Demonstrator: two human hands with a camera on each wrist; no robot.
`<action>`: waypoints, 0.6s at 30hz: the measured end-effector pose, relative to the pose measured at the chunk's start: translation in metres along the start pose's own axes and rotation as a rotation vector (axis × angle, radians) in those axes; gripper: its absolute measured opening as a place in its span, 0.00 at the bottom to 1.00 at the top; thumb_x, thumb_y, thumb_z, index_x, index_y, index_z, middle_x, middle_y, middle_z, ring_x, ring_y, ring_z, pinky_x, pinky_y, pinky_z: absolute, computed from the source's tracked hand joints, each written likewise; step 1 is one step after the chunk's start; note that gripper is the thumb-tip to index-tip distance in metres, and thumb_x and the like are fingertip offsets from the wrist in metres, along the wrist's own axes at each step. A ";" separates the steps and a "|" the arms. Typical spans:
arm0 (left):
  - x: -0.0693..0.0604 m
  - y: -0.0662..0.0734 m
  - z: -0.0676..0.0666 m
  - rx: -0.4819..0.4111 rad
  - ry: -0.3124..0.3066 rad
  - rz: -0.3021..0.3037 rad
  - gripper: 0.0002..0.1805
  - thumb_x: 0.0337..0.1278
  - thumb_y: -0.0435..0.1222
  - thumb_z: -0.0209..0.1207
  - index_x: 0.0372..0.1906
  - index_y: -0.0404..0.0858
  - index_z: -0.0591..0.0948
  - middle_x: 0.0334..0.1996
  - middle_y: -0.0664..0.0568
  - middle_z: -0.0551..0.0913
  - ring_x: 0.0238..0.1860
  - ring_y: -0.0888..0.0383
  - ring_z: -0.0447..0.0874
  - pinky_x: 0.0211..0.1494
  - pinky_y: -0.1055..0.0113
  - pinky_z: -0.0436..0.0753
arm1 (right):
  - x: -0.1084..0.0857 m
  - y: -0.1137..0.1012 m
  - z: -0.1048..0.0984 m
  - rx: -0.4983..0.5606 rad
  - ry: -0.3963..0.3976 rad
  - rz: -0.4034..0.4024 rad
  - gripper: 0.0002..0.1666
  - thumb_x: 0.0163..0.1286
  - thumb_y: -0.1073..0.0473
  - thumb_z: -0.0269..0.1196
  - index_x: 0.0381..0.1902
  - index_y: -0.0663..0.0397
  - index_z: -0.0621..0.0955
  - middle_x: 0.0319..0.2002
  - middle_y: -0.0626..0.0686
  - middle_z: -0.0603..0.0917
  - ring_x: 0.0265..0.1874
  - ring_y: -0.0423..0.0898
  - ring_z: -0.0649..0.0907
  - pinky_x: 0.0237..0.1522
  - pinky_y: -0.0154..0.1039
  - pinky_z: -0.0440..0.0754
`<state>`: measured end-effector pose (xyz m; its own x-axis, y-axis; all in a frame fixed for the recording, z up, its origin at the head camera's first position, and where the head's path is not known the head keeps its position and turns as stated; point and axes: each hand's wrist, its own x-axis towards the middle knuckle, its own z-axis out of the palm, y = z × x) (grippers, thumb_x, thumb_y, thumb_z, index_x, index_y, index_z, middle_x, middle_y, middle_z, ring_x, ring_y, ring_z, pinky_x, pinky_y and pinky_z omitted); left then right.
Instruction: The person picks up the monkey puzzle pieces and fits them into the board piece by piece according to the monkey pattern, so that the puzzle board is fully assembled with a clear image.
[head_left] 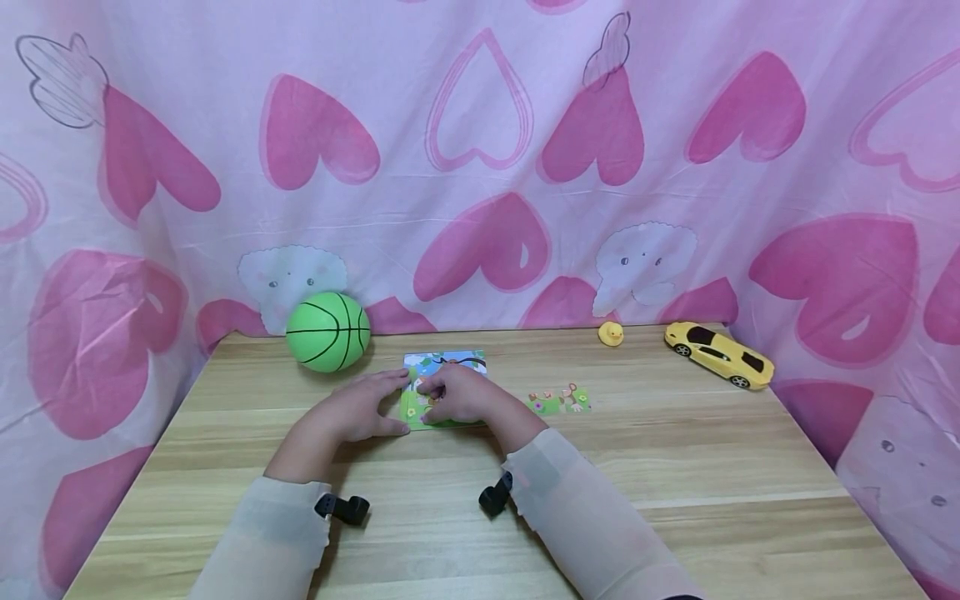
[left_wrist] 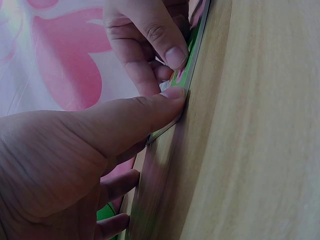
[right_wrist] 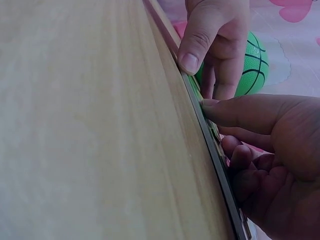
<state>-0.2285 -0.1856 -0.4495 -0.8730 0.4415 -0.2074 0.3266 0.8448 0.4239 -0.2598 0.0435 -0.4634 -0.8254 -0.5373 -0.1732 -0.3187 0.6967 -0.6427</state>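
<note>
A flat picture board [head_left: 457, 359], blue at the back and green in front, lies on the wooden table. It appears to be a jigsaw puzzle. At its left side my left hand [head_left: 362, 408] has its thumb [left_wrist: 172, 95] touching the front edge and its other fingers extended farther back. My right hand [head_left: 463, 393] is over the board, its thumb touching the surface and several fingers curled [right_wrist: 240, 157]. Whether it pinches a piece is hidden. Right of the board lies a green picture strip [head_left: 558, 400] with flowers and a small figure.
At the back left, a green basketball [head_left: 328, 332] stands near the pink heart-patterned curtain [head_left: 480, 250]. A yellow rubber duck [head_left: 611, 334] sits at the back right, beside a yellow toy car [head_left: 718, 356]. The wooden table [head_left: 420, 550] extends toward me between both forearms.
</note>
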 end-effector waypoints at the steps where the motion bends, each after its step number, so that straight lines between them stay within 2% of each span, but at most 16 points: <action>1: 0.000 0.000 0.000 0.000 0.001 0.001 0.49 0.61 0.54 0.74 0.83 0.46 0.67 0.85 0.47 0.63 0.85 0.34 0.58 0.85 0.33 0.62 | 0.000 0.000 0.000 0.000 -0.001 -0.001 0.30 0.61 0.51 0.82 0.61 0.45 0.89 0.43 0.41 0.86 0.43 0.38 0.80 0.49 0.33 0.83; 11: 0.000 0.000 0.000 -0.001 0.002 -0.003 0.49 0.61 0.54 0.74 0.83 0.46 0.67 0.86 0.47 0.62 0.85 0.34 0.58 0.86 0.32 0.62 | 0.001 0.000 0.000 -0.034 -0.012 -0.026 0.31 0.63 0.51 0.81 0.64 0.45 0.88 0.40 0.41 0.85 0.40 0.38 0.79 0.44 0.32 0.81; 18: -0.001 0.001 -0.001 -0.014 0.001 -0.007 0.49 0.61 0.53 0.74 0.83 0.46 0.67 0.86 0.47 0.63 0.85 0.34 0.57 0.86 0.33 0.62 | 0.001 -0.001 0.000 -0.075 -0.015 -0.030 0.31 0.64 0.50 0.80 0.65 0.43 0.88 0.41 0.41 0.86 0.43 0.39 0.78 0.46 0.32 0.81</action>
<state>-0.2280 -0.1854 -0.4484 -0.8757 0.4351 -0.2092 0.3154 0.8437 0.4344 -0.2604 0.0423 -0.4625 -0.8083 -0.5649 -0.1660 -0.3774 0.7134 -0.5904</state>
